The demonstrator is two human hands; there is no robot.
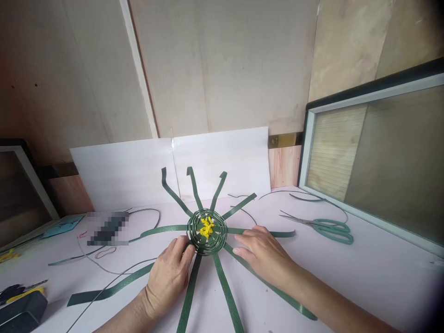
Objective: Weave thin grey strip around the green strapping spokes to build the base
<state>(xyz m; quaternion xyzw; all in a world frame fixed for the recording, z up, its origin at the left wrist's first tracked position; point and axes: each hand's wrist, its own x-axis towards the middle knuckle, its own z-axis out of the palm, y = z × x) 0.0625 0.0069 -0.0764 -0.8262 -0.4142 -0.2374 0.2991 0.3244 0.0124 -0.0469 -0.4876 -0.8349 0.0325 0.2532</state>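
Observation:
A round woven piece [190, 238] of thin dark green cord lies in the middle, with flat green straps [224, 286] radiating from it in several directions. A yellow knotted tuft [206, 227] sits at its centre. At the lower left rim, my left hand [173, 266] is closed, thumb and fingers pinching the edge of the weave. To the right of the weave, my right hand [258, 249] has thumb and fingers apart, reaching over the right-hand straps with nothing visibly gripped. A thin cord [114, 283] runs leftward from beneath my left hand.
Green-handled scissors [329, 230] lie at the right, blades toward the middle. Loose cord pieces [305, 199] are scattered behind them. A dark box [23, 311] with tools stands at the lower left. White panels [222, 159] lean against the back wall, and a framed pane [381, 143] stands right.

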